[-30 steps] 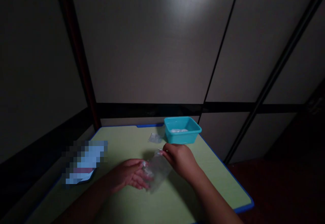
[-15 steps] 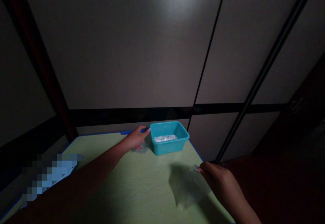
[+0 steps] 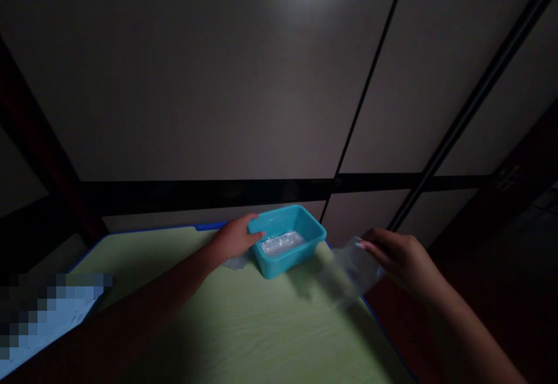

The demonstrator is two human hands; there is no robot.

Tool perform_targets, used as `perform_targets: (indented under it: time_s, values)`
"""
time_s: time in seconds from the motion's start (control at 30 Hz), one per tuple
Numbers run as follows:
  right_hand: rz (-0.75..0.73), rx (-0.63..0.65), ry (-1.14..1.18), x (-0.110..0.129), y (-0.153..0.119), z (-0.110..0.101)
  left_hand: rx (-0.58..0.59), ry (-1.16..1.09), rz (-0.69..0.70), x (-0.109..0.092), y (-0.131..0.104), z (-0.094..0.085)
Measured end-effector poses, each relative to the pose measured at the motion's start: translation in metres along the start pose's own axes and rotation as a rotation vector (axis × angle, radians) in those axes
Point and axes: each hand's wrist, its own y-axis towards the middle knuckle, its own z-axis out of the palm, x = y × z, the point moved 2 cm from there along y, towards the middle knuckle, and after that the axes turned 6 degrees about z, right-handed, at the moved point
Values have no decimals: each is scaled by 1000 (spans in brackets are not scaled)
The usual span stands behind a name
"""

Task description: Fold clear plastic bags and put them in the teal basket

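My left hand (image 3: 235, 239) is at the left end of a teal plastic basket (image 3: 285, 263), gripping its rim with the thumb lapping over the edge. Shiny clear plastic (image 3: 282, 243) lies flat on the basket's bottom. Below my left hand, a crumpled piece of clear plastic (image 3: 236, 262) shows on the table, partly hidden by the hand. To the right of the basket, my right hand (image 3: 394, 253) pinches a clear plastic bag (image 3: 355, 268) by its top corner. The bag hangs over the table's right edge, blurred by motion.
The pale green table (image 3: 261, 332) has a blue edge. At its left lies a light blue object (image 3: 47, 320), partly blurred out. Directly behind the table stand dark-framed cupboard panels (image 3: 218, 82). Dark reddish floor (image 3: 440, 314) shows on the right.
My right hand has risen and moved right and away from me with the plastic bag. My left hand has shifted onto the basket's rim, and the basket has turned slightly. The view has shifted a little.
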Motion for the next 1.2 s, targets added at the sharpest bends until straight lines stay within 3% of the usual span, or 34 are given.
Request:
perform_targets:
  time_s: [0.07,0.13,0.23,0.3,0.47,0.6,0.93,1.1,1.2]
  values:
    - [-50,-20,14,10,28,1,-124,68,138,-9,3,-11]
    - [-124,-2,47,22,55,7,-149,56,278,-22,10,-20]
    - [-215,46,136,41,91,21,-106,-37,489,-45,26,-24]
    - [-237,73,172,49,110,30,-11,-185,534,-57,39,-19]
    - [-213,10,295,50,140,48,331,-745,347,-60,68,4]
    - [-159,-26,394,40,146,61,465,-930,168,-50,77,16]
    - [29,-65,414,2,138,105,514,-760,-114,-35,66,25]
    - [61,70,133,-9,129,120,488,-404,-251,-32,60,28]
    - [86,119,-79,-4,124,118,523,-155,-250,-33,59,33]
